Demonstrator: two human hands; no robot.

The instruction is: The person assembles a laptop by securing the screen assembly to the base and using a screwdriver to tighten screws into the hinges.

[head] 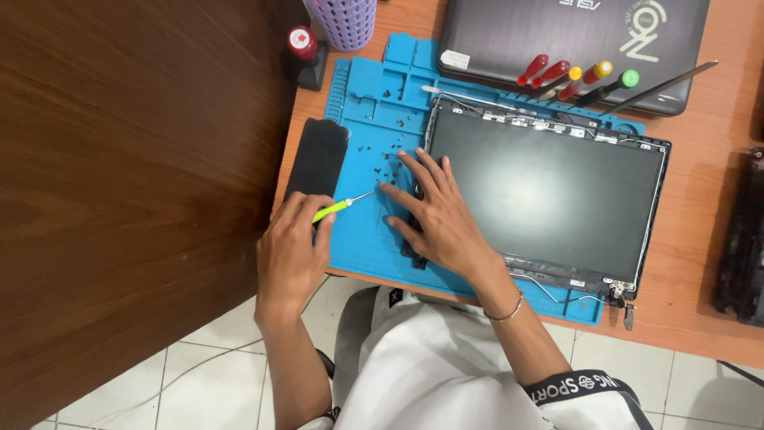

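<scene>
My left hand (290,251) grips a small screwdriver with a bright green handle (338,209); its thin tip points right toward several tiny dark screws (390,163) scattered on a blue work mat (362,247). My right hand (442,219) lies flat, fingers spread, on the mat beside the left edge of a bare laptop screen panel (549,203). Its fingertips touch the mat next to the screws and close to the screwdriver's tip. The panel rests on the mat with thin cables along its lower edge.
A closed dark laptop (557,40) lies behind the mat, with several red, yellow and green screwdrivers (573,78) on it. A flat black piece (317,159), a purple basket (344,20) and a red-capped bottle (303,44) sit at the left. A dark part (744,239) lies at the right edge.
</scene>
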